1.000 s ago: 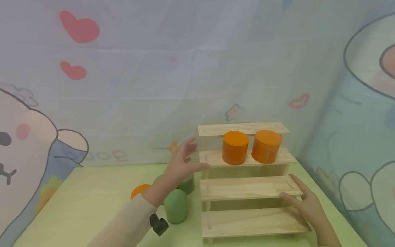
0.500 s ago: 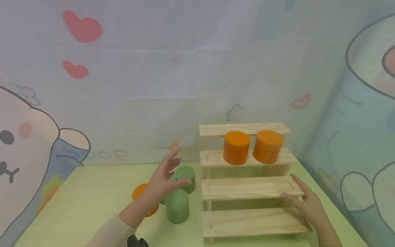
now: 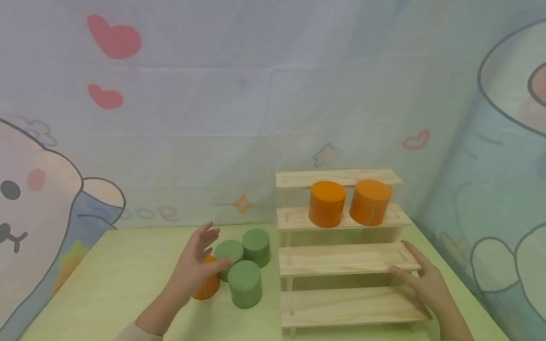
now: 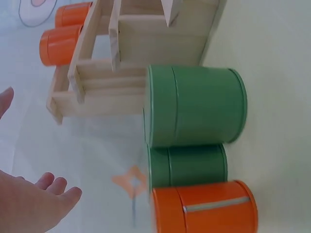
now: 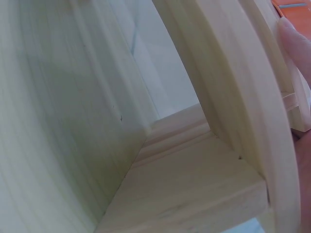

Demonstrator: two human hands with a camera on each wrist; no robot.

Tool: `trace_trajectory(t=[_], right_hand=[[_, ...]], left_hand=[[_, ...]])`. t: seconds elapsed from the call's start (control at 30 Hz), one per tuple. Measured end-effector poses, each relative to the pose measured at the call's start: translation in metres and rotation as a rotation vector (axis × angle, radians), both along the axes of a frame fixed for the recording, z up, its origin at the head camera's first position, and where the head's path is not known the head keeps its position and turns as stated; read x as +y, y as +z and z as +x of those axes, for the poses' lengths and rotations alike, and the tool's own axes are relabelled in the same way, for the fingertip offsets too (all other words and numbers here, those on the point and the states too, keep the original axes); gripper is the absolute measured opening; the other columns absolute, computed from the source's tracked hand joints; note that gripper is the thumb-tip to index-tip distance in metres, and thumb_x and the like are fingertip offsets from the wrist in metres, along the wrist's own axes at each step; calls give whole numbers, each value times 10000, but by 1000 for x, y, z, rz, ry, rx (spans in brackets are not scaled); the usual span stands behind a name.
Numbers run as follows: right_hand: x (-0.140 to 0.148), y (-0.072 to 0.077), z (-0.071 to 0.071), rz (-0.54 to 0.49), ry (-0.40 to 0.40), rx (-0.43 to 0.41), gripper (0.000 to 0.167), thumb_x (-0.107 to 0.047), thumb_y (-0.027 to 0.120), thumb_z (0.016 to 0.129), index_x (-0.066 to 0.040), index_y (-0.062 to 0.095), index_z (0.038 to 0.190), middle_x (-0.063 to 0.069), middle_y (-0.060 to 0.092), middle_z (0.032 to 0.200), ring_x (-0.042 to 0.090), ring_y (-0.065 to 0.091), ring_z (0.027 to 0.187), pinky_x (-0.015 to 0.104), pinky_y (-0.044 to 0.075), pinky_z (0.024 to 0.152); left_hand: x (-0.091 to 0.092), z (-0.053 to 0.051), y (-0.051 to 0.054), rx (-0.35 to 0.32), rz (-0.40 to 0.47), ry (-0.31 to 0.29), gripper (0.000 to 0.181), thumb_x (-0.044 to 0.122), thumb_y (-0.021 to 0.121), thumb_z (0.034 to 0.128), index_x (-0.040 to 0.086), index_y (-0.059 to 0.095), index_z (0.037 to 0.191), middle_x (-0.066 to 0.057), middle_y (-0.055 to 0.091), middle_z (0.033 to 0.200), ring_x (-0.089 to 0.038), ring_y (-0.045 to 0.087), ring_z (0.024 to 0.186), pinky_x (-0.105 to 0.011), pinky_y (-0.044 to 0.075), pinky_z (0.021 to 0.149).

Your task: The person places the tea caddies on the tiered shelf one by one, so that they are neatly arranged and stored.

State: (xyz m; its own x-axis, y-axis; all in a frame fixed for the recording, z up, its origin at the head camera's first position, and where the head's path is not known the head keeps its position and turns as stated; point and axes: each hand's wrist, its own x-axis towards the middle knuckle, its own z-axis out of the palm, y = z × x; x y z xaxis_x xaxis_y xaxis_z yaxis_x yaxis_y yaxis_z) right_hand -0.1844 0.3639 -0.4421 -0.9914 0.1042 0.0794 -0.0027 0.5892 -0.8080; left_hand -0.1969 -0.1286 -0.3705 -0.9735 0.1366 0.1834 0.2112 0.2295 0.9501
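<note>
Likely for steadiness, our right hand (image 3: 428, 280) grips the pale wooden stepped rack (image 3: 341, 259), our left hand (image 3: 194, 267) spread wide near an orange cylindrical metal tin (image 3: 210, 288).

Pale yellow-green, flat-topped table (image 3: 128, 265). Directly on it: a four-tier, pale wooden stepped shelf (image 3: 341, 259), upright; left of that in the head view, three upright green lidded cylindrical canisters (image 3: 245, 285) (image 3: 257, 251) (image 3: 228, 251), grouped close, plus one upright orange cylindrical canister (image 3: 210, 286) with a pale side strip, at the group's left edge. Shelf, second tier from top: two upright orange lidded cylindrical canisters (image 3: 326, 204) (image 3: 369, 203), side by side, slightly apart.
</note>
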Motion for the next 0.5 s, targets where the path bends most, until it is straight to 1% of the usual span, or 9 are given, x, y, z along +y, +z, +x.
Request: trace_trajectory(t=[0.23,0.5], right_hand=[[1,0,-1,-2,5,2,866,-347,652,911,-136,111,1554,317,160,1535,609,194,1328,740,234,998],[0,1,1,-15,6,4,865,-333,657,910,-136,114,1553,310,157,1539,608,190,1330,734,233,1005]], left_hand=[[-22,-1,-9,-9,-35,45,937,155,790,800,78,185,1511,-153,325,1520,-327,266,1426,-487,208,1165],[-42,-3,-27,-5,-89,64,943,178,787,801,67,176,1511,-181,294,1526,-382,250,1419,-542,187,1152]])
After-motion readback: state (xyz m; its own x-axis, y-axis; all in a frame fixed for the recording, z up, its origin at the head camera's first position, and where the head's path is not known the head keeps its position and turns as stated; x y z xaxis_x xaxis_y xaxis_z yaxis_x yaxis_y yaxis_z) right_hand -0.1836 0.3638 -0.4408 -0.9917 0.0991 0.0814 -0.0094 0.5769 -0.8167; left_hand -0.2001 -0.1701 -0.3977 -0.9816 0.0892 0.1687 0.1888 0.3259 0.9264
